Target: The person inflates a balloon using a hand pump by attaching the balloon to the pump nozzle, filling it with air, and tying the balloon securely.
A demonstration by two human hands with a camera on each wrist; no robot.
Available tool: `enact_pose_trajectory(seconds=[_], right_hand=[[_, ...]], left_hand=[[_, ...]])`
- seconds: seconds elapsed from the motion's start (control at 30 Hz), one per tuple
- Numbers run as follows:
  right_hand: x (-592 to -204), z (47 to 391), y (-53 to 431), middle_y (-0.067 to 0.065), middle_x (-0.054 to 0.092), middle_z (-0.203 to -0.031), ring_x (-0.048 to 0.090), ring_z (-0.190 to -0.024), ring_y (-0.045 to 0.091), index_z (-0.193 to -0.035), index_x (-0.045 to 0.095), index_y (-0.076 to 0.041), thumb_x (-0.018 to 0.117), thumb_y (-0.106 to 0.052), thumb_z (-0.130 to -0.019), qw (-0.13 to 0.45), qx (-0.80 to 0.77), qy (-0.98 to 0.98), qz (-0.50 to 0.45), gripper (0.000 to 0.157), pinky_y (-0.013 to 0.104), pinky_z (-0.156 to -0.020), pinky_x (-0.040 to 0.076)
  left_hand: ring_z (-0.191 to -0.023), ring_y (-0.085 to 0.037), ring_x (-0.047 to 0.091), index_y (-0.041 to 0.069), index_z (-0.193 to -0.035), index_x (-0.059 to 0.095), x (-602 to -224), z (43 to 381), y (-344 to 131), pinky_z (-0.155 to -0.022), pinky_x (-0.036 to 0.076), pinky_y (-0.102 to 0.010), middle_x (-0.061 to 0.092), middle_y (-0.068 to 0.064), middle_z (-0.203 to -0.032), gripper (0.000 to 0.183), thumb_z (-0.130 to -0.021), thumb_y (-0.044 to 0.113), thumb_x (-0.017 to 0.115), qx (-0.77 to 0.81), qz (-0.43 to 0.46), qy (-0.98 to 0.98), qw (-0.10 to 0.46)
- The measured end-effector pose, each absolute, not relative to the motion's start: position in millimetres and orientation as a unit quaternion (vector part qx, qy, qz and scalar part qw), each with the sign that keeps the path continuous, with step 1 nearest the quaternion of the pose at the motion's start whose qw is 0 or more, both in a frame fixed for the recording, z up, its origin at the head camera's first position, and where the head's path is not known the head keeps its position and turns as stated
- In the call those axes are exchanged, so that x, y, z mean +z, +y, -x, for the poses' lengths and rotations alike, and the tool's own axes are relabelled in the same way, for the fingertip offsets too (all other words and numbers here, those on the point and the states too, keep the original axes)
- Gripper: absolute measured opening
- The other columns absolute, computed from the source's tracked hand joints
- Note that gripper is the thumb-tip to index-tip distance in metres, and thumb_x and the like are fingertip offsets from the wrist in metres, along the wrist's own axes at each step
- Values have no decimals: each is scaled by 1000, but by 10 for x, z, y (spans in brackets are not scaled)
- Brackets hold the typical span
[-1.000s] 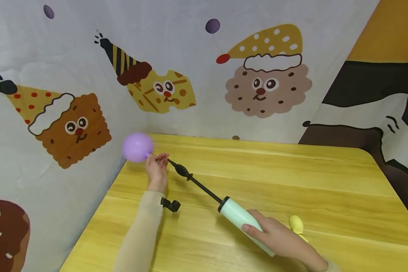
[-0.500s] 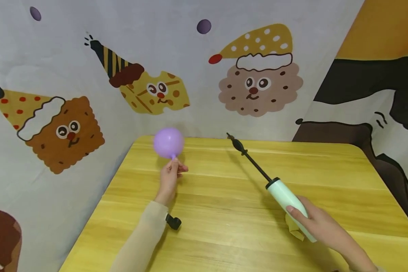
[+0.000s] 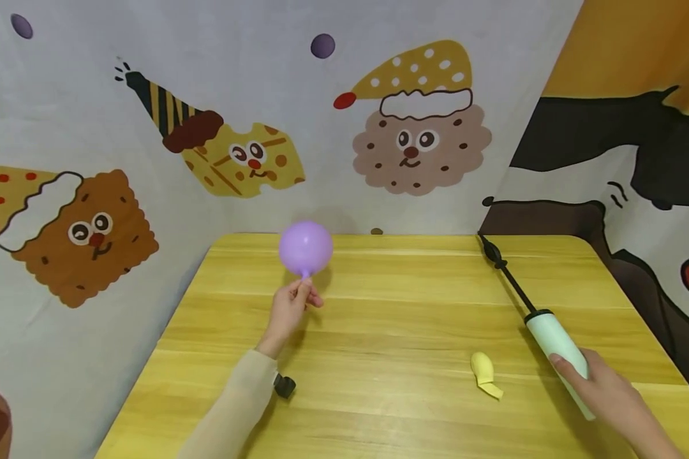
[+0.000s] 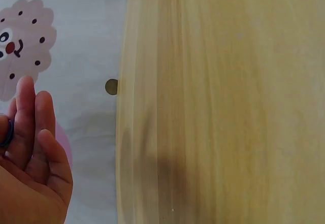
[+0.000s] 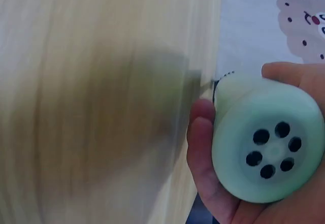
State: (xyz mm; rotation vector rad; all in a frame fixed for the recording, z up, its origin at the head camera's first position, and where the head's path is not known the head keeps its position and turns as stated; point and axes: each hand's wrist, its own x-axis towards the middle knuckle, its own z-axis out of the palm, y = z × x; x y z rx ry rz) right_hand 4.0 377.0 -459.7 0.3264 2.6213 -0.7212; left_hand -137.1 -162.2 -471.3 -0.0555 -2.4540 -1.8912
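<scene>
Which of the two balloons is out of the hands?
The yellow balloon, lying small and unheld on the wood-grain table. The purple balloon is rounder, larger and held in the left hand.

Pale beige sleeve [image 3: 226, 411] on the left arm, small black device [image 3: 285, 386] at the cuff [image 3: 266, 368].
The sleeve is plain, long and softly creased, reaching the wrist; the device is compact and blocky, jutting from the side toward the right arm. The right forearm [image 3: 645, 421] is bare as far as it shows, its bare skin running up to the right hand [image 3: 603, 389].
</scene>
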Motion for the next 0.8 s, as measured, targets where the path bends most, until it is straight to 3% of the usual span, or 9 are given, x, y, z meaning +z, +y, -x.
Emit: enact_pose_trajectory(seconds=[0.1, 0.2, 0.33, 0.43, 0.57, 0.67, 0.8], right_hand=[[-4634, -45, 3806, 43, 55, -115, 64, -90, 40, -138, 25, 28, 33, -67, -105, 206, -245, 938, -133, 101, 50, -69, 52], [-4646, -50, 3790, 33, 59, -99, 61, -81, 34, -129, 34, 28, 34, -69, -104, 203, -227, 941, -146, 100, 47, -64, 50], [-4649, -39, 3776, 27, 55, -90, 56, -76, 34, -116, 44, 26, 36, -71, -102, 197, -199, 947, -155, 98, 47, -61, 48], [-4664, -12, 3793, 32, 52, -93, 56, -78, 37, -117, 43, 27, 37, -74, -100, 204, -182, 948, -163, 102, 50, -63, 49], [-4677, 11, 3775, 41, 47, -101, 56, -82, 44, -125, 38, 28, 40, -78, -97, 195, -159, 952, -177, 110, 54, -66, 49], [-4648, 7, 3697, 47, 40, -112, 52, -91, 54, -132, 35, 28, 46, -78, -95, 155, -119, 962, -191, 113, 61, -73, 48], [-4509, -19, 3517, 47, 36, -124, 43, -106, 65, -134, 39, 23, 57, -68, -96, 58, -79, 979, -179, 100, 71, -81, 43]], left_hand=[[-72, -23, 70, -2, -91, 70, -4736, 1350, -1635, -71, 57, -45, 73, -11, -75, 36, -110, 24, 53, -594, 35, -803, 23], [-69, -28, 68, -4, -92, 71, -4745, 1336, -1627, -61, 53, -35, 70, -8, -69, 34, -110, 21, 55, -570, 60, -819, 23], [-66, -37, 67, -5, -91, 70, -4732, 1333, -1601, -48, 35, -21, 65, -3, -63, 31, -109, 17, 56, -532, 103, -840, 31], [-61, -38, 64, -4, -89, 68, -4712, 1329, -1588, -46, 31, -20, 63, 0, -62, 29, -108, 15, 57, -511, 129, -849, 34], [-55, -29, 58, -1, -87, 68, -4672, 1317, -1575, -46, 32, -21, 62, 4, -61, 27, -107, 14, 58, -484, 146, -862, 31], [-55, -22, 57, 2, -85, 67, -4644, 1313, -1564, -48, 36, -22, 61, 6, -60, 26, -107, 14, 59, -462, 158, -872, 30], [-54, -13, 54, 4, -85, 66, -4622, 1324, -1549, -49, 38, -23, 59, 7, -61, 27, -108, 16, 58, -433, 180, -883, 27]])
